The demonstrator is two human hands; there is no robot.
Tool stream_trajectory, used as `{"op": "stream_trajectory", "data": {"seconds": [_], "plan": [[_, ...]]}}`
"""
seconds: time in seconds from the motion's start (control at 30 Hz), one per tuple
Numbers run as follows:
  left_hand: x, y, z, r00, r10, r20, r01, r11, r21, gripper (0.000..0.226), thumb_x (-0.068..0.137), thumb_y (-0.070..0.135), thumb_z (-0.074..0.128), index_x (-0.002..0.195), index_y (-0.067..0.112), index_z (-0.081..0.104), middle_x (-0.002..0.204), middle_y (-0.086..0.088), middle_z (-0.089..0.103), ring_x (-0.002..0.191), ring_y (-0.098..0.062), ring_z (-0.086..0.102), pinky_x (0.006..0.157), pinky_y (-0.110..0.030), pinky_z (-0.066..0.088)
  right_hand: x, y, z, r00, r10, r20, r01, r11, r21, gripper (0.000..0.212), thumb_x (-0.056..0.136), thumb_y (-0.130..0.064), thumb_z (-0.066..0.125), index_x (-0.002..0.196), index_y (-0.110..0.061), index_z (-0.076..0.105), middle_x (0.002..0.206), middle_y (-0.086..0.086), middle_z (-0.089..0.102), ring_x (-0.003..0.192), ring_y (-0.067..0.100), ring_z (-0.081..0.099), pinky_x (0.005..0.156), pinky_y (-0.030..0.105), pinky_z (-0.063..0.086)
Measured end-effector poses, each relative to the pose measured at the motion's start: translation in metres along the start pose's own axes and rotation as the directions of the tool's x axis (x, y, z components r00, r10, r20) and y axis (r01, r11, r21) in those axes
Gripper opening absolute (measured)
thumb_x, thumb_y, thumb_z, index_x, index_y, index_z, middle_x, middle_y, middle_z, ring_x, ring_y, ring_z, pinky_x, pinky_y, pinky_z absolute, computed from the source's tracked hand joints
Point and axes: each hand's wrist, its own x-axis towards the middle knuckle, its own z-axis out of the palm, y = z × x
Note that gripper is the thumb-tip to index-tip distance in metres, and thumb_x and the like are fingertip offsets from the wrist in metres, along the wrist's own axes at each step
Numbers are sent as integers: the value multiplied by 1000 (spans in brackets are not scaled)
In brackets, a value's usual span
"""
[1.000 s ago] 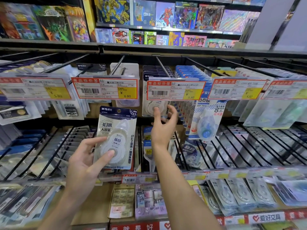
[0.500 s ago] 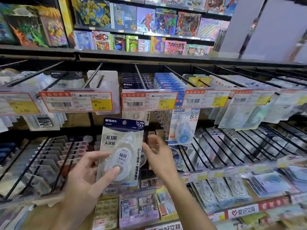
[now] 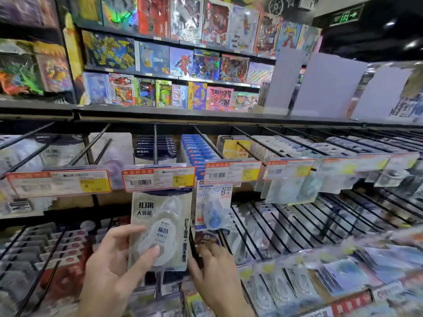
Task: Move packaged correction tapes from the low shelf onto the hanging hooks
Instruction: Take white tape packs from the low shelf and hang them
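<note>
Two hands work below the orange price tag (image 3: 158, 178); left hand (image 3: 109, 268) grips the correction tape pack (image 3: 161, 229), thumb on the blister front, fingers behind its left edge; pack upright, top edge tucked just under that tag, directly beneath the hook (image 3: 155, 145) carrying dark-blue packs; right hand (image 3: 215, 268) sits lower right of the tag, beside the pack's bottom corner, fingers spread, holding nothing visible; frame blurred.

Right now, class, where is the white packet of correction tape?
In the head view, the white packet is low and centre-left, held by the left hand, its top under a price tag; a blue packet hangs right of it.
</note>
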Motion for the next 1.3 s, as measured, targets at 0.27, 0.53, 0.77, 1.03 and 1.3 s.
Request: {"op": "stream_trajectory", "data": {"seconds": [0.27, 0.53, 0.77, 1.03, 1.3], "plan": [[1, 7, 10, 996, 89, -10, -88, 994, 58, 35, 71, 8, 74, 94, 33, 67, 105, -9, 72, 89, -26, 74, 74, -31, 61, -9, -2, 2, 993, 1, 119, 7, 998, -61, 79, 96, -69, 6, 105, -25, 70, 88, -3, 71, 81, 21, 68, 70, 36, 53], [-2, 9, 18, 987, 151, -51, -144, 983, 115, 36, 79, 13, 71, 113, 21, 61, 114, 12, 70, 98, -13, 72, 76, -22, 59, -11, -6, 7, 1000, 0, 22, 1, 999, -45, 75, 101, -63, 9, 107, -24, 72, 78, -1, 75, 73, 21, 70, 67, 35, 51], [-3, -10, 18, 975, 185, -125, -145, 950, 276, 40, 83, 15, 78, 110, 43, 66, 115, 17, 70, 112, -11, 67, 94, -45, 56, -16, -1, 23, 992, -123, 20, 124, 987, -105, 95, 92, -59, -23, 128, -24, 58, 110, 2, 71, 98, 28, 65, 82, 40, 38], [-2, 10, 29, 959, 201, -201, -162, 967, 197, 35, 84, 17, 76, 115, 31, 69, 114, 19, 71, 116, -6, 64, 100, -37, 53, -17, 2, 25, 998, -58, -28, 57, 998, -27, 74, 94, -62, 3, 121, -23, 60, 100, 1, 75, 100, 25, 66, 85, 40, 39], [-6, 4, 29, 969, 104, -222, -69, 984, 162, 37, 87, 12, 74, 114, 37, 67, 113, 29, 69, 121, 1, 59, 107, -32, 48, -18, 2, 25, 997, -71, -40, 70, 997, -28, 74, 94, -62, 5, 118, -22, 61, 96, 3, 76, 96, 26, 68, 85, 40, 40]]}}
